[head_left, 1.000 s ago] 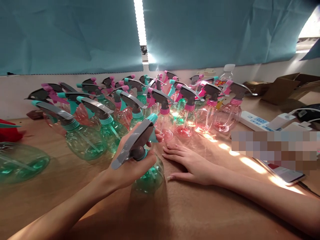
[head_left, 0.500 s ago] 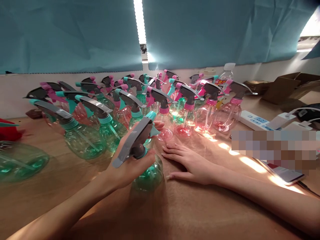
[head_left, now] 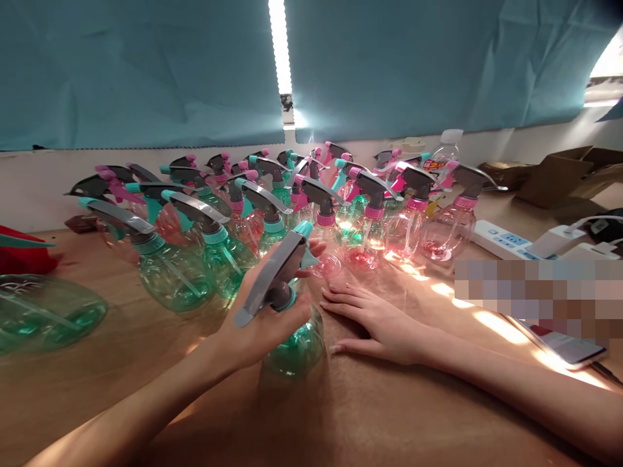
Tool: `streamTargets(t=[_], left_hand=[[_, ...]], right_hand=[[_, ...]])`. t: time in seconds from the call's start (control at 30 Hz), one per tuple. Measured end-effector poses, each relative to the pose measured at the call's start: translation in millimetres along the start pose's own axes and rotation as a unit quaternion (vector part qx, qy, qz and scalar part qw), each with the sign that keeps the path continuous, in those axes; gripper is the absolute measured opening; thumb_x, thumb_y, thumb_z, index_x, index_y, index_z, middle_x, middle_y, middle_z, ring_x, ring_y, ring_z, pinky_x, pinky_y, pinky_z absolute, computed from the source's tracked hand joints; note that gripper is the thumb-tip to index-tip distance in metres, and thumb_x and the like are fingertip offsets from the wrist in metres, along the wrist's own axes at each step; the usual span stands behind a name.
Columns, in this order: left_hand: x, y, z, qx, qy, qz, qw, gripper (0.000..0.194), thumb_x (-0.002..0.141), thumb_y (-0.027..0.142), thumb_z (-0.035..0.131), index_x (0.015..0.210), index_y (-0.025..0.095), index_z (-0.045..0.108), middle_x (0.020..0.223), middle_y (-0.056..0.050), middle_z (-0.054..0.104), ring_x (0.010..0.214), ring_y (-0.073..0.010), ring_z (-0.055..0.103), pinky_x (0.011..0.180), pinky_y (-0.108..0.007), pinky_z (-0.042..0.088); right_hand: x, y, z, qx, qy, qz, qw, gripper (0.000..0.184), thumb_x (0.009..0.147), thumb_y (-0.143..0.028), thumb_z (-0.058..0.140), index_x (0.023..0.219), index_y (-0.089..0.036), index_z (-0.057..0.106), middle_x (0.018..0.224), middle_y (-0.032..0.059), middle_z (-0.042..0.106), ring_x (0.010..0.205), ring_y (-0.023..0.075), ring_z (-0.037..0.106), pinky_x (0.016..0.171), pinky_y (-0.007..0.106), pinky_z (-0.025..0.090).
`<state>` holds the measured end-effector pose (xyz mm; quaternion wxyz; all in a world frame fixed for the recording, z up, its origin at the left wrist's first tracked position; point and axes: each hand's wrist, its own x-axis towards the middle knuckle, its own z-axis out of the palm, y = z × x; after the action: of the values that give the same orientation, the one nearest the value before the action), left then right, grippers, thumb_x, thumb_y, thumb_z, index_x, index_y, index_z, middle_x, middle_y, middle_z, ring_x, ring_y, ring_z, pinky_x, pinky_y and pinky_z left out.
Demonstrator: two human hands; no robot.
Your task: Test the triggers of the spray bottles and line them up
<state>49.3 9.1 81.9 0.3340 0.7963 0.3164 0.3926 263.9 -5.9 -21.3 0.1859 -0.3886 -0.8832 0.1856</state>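
The left hand (head_left: 265, 327) curls its fingers around the neck of the near-centre green spray bottle (head_left: 299, 350), the right hand (head_left: 384, 324) lies flat, fingers slightly spread, holding nothing; swinging far-left could topple the standing bottles (head_left: 170, 275).

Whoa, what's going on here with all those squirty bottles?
A person's left hand is wrapped around the neck of a green spray bottle with a grey and teal top. Their right hand lies on the table beside it, holding nothing. Behind the hands stand lots more spray bottles, some green and some pink. Over to the right are a power strip and a phone.
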Motion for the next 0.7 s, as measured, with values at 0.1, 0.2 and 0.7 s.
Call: streamTargets(t=[0.1,0.2,0.7], left_hand=[[1.1,1.9,0.5,-0.011,-0.009,-0.012,1.0,0.052,0.075,0.015,0.056,0.126,0.024,0.061,0.134,-0.008,0.062,0.12,-0.0295,0.059,0.094,-0.041,0.056],[1.1,4.0,0.0,-0.014,-0.008,-0.021,1.0,0.051,0.075,0.016,0.056,0.125,0.024,0.061,0.133,-0.008,0.062,0.118,-0.029,0.061,0.094,-0.041,0.056],[0.8,3.3,1.7,0.008,-0.001,-0.018,1.0,0.049,0.073,0.016,0.054,0.122,0.022,0.062,0.131,-0.007,0.063,0.117,-0.0263,0.061,0.093,-0.036,0.056]], right_hand=[[-0.1,0.2,0.1,0.004,0.005,-0.002,1.0,0.073,0.089,-0.06,0.055,0.143,-0.013,0.047,0.15,0.0152,0.045,0.142,0.031,0.036,0.117,0.052,0.03],[-0.2,0.2,0.0,0.003,0.004,0.0,1.0,0.072,0.088,-0.06,0.055,0.143,-0.013,0.047,0.15,0.0147,0.045,0.142,0.031,0.036,0.117,0.052,0.03],[-0.3,-2.2,-1.0,0.006,0.004,0.005,1.0,0.073,0.088,-0.061,0.055,0.143,-0.015,0.048,0.15,0.0151,0.045,0.142,0.0317,0.036,0.117,0.053,0.03]])
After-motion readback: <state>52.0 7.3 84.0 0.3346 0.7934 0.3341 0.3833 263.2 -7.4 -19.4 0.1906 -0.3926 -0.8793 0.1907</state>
